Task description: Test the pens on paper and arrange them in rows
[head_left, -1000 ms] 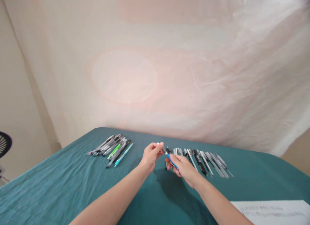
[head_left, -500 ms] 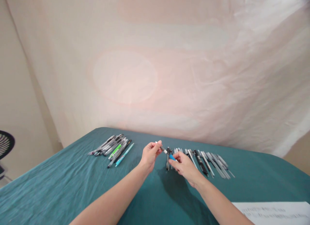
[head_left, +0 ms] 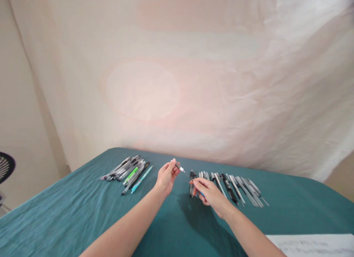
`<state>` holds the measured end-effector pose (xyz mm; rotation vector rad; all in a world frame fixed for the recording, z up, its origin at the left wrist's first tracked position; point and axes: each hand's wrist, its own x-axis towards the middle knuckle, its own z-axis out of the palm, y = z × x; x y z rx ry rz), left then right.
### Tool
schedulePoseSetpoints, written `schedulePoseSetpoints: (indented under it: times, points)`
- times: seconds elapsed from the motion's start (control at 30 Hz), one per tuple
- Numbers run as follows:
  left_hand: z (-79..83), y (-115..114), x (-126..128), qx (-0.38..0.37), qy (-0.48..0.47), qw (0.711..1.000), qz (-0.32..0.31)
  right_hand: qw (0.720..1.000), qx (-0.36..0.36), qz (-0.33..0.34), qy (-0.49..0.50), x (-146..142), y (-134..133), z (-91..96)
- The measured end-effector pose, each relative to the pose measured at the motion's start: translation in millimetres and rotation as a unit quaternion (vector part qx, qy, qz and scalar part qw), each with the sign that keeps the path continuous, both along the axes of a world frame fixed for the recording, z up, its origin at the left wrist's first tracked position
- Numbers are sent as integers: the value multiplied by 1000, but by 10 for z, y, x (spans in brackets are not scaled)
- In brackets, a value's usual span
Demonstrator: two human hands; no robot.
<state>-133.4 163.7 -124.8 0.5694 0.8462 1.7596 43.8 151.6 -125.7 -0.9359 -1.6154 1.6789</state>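
Observation:
Over the teal tablecloth (head_left: 69,220), my left hand (head_left: 165,175) pinches the front part of a pen with its thin refill (head_left: 184,171) sticking out toward my other hand. My right hand (head_left: 209,192) is closed round the blue pen barrel (head_left: 201,193), of which only a sliver shows under the fingers. The two parts are drawn apart, linked only by the thin refill. Just behind my right hand lies a row of black, grey and white pens (head_left: 229,183).
A second pile of pens (head_left: 129,170), one green and one light blue, lies at the left. A printed white sheet (head_left: 312,244) lies at the near right edge. A pale cloth backdrop hangs behind the table. A dark round object (head_left: 4,166) shows at far left.
My hands have moved apart: the left hand has drawn the pen's front part up and left, exposing the thin refill, while the right hand has sunk slightly with the blue barrel.

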Motion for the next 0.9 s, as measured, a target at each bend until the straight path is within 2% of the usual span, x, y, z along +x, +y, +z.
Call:
schedulePoseSetpoints:
  times: [0.2, 0.33, 0.4, 0.5, 0.67, 0.73, 0.9]
  points:
    - [-30, 42, -56, -9, -34, 999, 21, 1000, -22, 7, 11, -11, 1, -24]
    - [-42, 22, -36, -36, -21, 999, 16, 999, -31, -28, 24, -18, 20, -25]
    - [-41, -16, 26, -60, -5, 998, -12, 998, -38, -50, 33, -20, 33, -34]
    - [-32, -97, 168, -70, -1, 994, -88, 996, -40, -69, 49, -21, 49, -60]
    - [-15, -215, 353, -16, 19, 981, -190, 995, -36, -82, 52, -26, 50, -72]
    - [-12, -236, 374, -4, 34, 980, -196, 995, -34, -78, 52, -29, 39, -59]
    - [-12, -229, 363, -17, 28, 986, -162, 997, -31, -64, 44, -39, 5, -21]
